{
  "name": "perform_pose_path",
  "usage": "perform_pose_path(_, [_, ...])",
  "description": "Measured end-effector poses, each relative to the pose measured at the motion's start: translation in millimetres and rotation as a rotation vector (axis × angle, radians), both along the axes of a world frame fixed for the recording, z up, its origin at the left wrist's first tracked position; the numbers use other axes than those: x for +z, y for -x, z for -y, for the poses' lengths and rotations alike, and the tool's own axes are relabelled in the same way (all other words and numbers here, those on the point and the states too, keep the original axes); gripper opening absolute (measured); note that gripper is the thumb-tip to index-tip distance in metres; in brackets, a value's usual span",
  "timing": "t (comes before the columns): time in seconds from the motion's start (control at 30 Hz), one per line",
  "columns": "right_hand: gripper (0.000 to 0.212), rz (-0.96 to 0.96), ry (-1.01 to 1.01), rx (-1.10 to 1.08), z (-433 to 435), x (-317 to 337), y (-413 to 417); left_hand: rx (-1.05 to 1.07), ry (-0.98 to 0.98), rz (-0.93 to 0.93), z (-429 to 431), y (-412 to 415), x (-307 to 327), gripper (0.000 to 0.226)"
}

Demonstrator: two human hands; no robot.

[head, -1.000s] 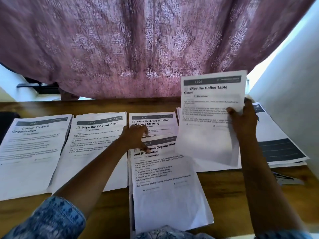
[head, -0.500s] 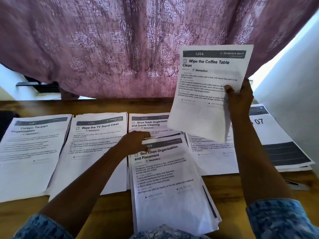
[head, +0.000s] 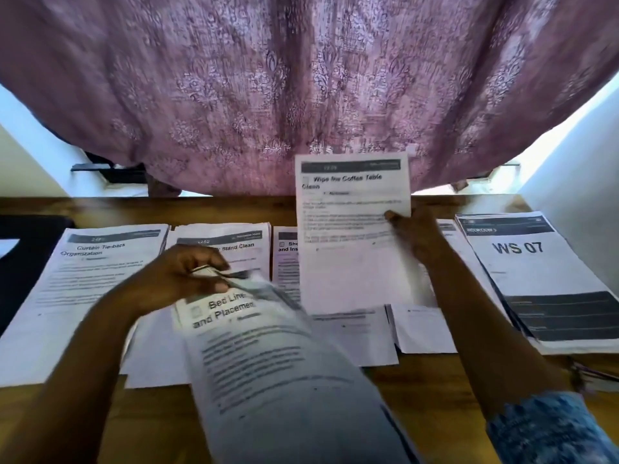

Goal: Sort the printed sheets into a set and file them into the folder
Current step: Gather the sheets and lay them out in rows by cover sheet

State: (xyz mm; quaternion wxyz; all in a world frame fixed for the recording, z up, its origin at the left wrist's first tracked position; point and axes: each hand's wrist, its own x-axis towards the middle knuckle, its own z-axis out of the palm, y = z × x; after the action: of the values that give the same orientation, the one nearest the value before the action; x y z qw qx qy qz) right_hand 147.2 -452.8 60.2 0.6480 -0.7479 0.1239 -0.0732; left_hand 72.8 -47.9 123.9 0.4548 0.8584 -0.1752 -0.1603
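Observation:
Printed sheets lie in a row on the wooden table (head: 428,396). My right hand (head: 415,236) pinches the "Wipe the Coffee Table Clean" sheet (head: 351,236) by its right edge and holds it upright above the row. My left hand (head: 187,272) grips the top of the "Bed Linen Organization and Placement" stack (head: 278,370), lifted and tilted toward me. On the table lie the "Curtain Tie-backs" sheet (head: 90,283), the "TV Stand Clean" sheet (head: 241,244) and the partly hidden "Shoe Rack" sheet (head: 284,259). I see no folder.
A thick pile topped by a "WS 07" cover sheet (head: 536,279) sits at the right end of the table. A patterned pink curtain (head: 301,88) hangs behind the table's far edge. A dark object (head: 20,256) lies at the left edge.
My right hand has lowered the coffee table sheet and carried it left, over the middle of the row. My left hand has closed on the bed linen stack and lifted its top edge.

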Motion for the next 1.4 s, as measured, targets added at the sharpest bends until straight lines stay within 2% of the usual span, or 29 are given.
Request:
perform_pose_path(0.03, [0.025,-0.024,0.019,0.016,-11.4,-9.4,4.5,-0.010,-0.005,-0.002,-15.2,2.4,1.0,0.036])
perform_pose_path(0.17, [0.039,-0.107,0.176,0.036,-45.6,-39.7,23.6,0.008,-0.046,-0.150,-56.1,2.6,-14.3,0.038])
perform_pose_path(0.3, [0.049,-0.134,0.399,-0.018,-66.4,-51.6,35.2,0.098,-0.187,-0.287,-80.2,-13.5,-56.0,0.021])
perform_pose_path(0.5, [0.083,-0.132,0.931,-0.102,-96.8,-47.7,43.0,0.062,-0.362,-0.275,-93.7,-37.2,-85.6,0.034])
perform_pose_path(0.6, [0.080,-0.008,1.068,0.070,-122.4,-50.3,46.9,0.052,-0.400,-0.242,-94.9,-42.0,-90.7,0.033])
perform_pose_path(0.7, [0.076,-0.114,1.134,0.358,-143.0,-65.4,50.0,0.049,-0.402,-0.212,-95.7,-44.0,-94.6,0.032])
perform_pose_path(0.77, [0.076,-0.146,1.194,0.457,-148.8,-79.0,57.9,0.051,-0.396,-0.197,-96.3,-43.9,-94.2,0.032])
perform_pose_path(0.93, [0.084,-0.090,1.257,0.488,-149.4,-99.5,76.1,0.059,-0.403,-0.171,-93.3,-41.4,-91.1,0.035])
perform_pose_path(1.03, [0.088,-0.036,1.212,0.431,-155.7,-92.7,75.3,0.098,-0.465,-0.152,-95.2,-38.7,-92.8,0.044])
perform_pose_path(1.1, [0.078,0.079,1.165,0.423,-168.6,-83.0,72.8,0.160,-0.568,-0.068,-95.9,-32.9,-94.8,0.057])
perform_pose_path(1.2, [0.061,0.161,1.098,0.596,-194.8,-67.8,70.4,0.185,-0.675,0.189,-90.6,-14.4,-100.7,0.062])
perform_pose_path(1.3, [0.070,0.155,1.112,0.760,-215.4,-67.1,69.0,0.171,-0.707,0.336,-84.9,6.7,-111.1,0.057])
perform_pose_path(1.4, [0.081,0.120,1.171,0.820,-223.7,-72.4,69.1,0.209,-0.706,0.362,-84.2,19.2,-122.1,0.046])
